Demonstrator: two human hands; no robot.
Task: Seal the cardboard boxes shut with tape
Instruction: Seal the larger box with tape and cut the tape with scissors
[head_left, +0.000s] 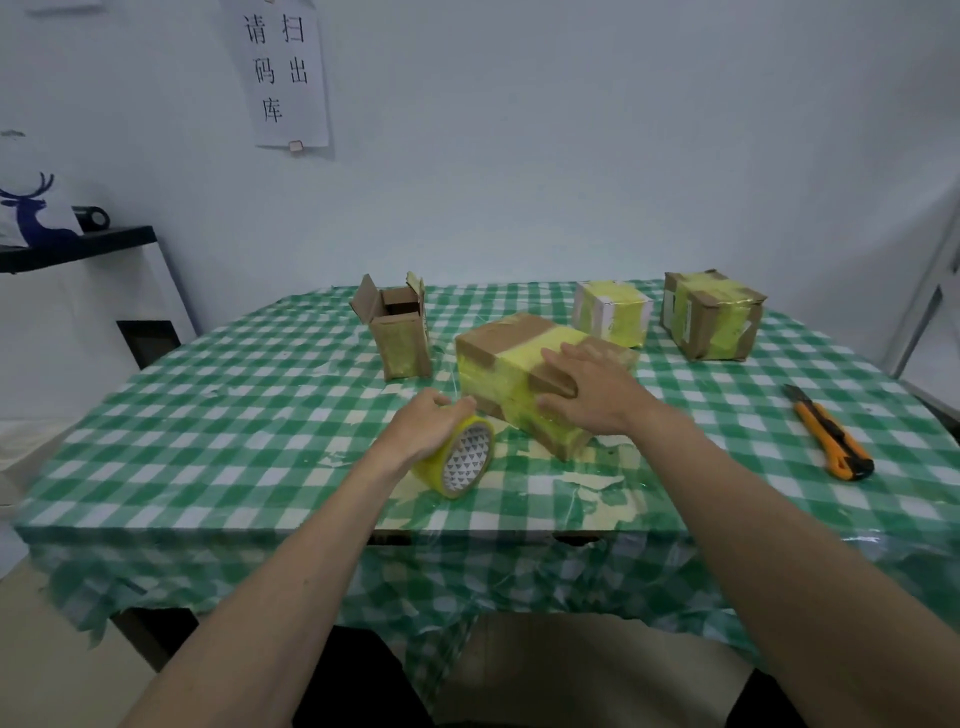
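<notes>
A long cardboard box (506, 364) wrapped in yellow tape lies in the middle of the table. My right hand (587, 389) presses on its near end, fingers spread over the top and thumb against the side. My left hand (428, 428) grips a roll of yellow tape (460, 457) just left of the box, close to the box's near corner. A small box (397, 327) with its flaps standing open is behind, to the left. Two taped boxes stand at the back right, a pale one (613, 312) and a brown one (711, 314).
An orange utility knife (831, 434) lies on the right of the green checked tablecloth (208, 415). A black shelf (78, 244) with a deer-print bag stands at the far left. A paper sign (283, 73) hangs on the wall.
</notes>
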